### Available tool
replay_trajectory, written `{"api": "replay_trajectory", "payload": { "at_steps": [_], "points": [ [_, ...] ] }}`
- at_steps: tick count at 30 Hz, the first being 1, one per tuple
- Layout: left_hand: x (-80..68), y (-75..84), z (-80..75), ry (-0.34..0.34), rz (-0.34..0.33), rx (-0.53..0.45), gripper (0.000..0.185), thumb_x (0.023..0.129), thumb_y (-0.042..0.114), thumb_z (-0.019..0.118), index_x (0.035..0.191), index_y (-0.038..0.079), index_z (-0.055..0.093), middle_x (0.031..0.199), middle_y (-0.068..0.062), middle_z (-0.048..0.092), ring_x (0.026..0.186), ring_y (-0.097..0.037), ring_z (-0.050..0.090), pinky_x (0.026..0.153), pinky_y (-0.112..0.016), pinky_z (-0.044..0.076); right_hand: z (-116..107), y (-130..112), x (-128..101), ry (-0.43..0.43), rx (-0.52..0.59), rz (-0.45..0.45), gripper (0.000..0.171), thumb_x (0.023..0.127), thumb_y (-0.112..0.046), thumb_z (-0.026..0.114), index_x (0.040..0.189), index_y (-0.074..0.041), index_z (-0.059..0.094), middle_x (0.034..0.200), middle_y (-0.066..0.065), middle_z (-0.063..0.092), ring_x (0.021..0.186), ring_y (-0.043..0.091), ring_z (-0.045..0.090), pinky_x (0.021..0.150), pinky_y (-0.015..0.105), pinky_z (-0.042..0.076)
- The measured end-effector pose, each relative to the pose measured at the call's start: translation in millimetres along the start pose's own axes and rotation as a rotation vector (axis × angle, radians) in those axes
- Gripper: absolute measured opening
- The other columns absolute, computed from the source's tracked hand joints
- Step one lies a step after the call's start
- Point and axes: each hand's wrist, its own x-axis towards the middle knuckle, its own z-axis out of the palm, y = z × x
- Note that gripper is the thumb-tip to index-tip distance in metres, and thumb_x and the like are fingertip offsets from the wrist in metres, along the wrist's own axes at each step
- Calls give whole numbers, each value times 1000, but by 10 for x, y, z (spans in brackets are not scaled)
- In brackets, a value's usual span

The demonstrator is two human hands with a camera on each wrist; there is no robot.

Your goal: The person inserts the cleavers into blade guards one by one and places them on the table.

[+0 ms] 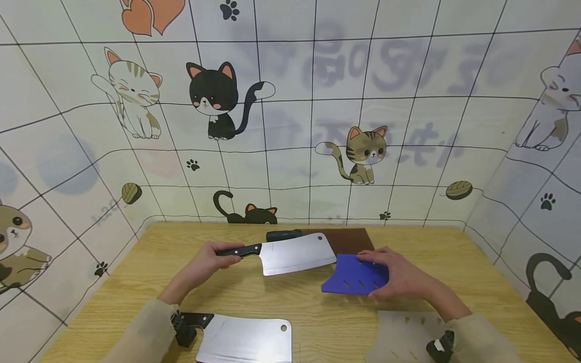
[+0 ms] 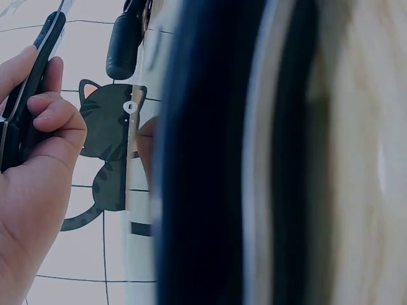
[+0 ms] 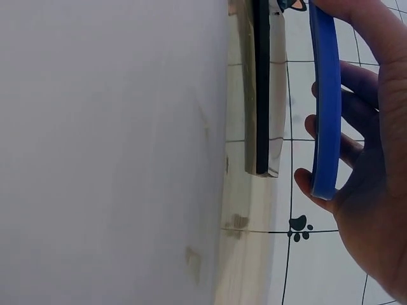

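Observation:
My left hand (image 1: 204, 264) grips the black riveted handle of a cleaver (image 1: 297, 254), its broad steel blade pointing right above the table. In the left wrist view, the fingers curl round that handle (image 2: 33, 79). My right hand (image 1: 401, 276) holds a blue-purple slotted blade guard (image 1: 351, 276) between thumb and fingers. The guard's left edge is right by the blade's tip in the head view. From the right wrist view, the guard (image 3: 327, 108) shows edge-on, with fingertips behind it.
A second cleaver (image 1: 247, 338) lies at the front left of the wooden table (image 1: 327, 322). A pale grey slotted guard (image 1: 399, 335) is at the front right, partly under my right wrist. At the back lies a brown flat piece (image 1: 351, 238) beside a black handle (image 1: 283, 235).

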Motion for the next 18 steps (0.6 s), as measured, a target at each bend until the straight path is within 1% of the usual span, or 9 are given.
{"api": "replay_trajectory", "payload": {
  "at_steps": [2,5,7,9,14,18],
  "points": [
    [3,-12,3,-2,2,-9,39,93,15,76,130,1,70,116,-12,72,93,-23,55,80,-36,50,3,7,2,-1,6,4,87,65,-48,91,141,-15,64,139,4,60,121,30,51,92,50,48],
    [3,-32,15,-6,-1,-42,39,93,14,76,129,0,70,99,-7,71,80,-19,52,71,-30,45,10,17,5,-9,13,13,88,66,-48,91,142,-15,63,139,6,59,121,33,51,92,53,48],
    [5,-46,25,-13,5,-66,40,93,12,76,129,-2,69,86,-4,64,71,-16,47,65,-27,40,13,23,5,-11,28,19,88,66,-47,91,142,-14,62,138,9,59,121,36,51,91,54,48],
    [4,-51,39,-14,13,-87,40,93,11,76,129,-3,69,77,-3,55,65,-15,42,61,-27,36,18,26,3,-7,37,27,87,66,-47,91,142,-14,62,137,11,59,121,36,51,90,53,48],
    [-6,-47,84,-13,25,-111,41,93,12,76,130,-4,68,73,-2,51,62,-14,40,60,-27,34,24,-2,1,14,41,51,88,65,-47,91,142,-15,62,136,14,57,119,36,52,88,53,48],
    [-13,-53,103,-15,11,-106,41,93,12,76,131,-2,68,76,-3,54,64,-15,41,60,-26,35,28,-65,23,63,33,64,87,65,-46,91,142,-18,63,140,15,56,121,37,51,90,54,46]
  ]
}}
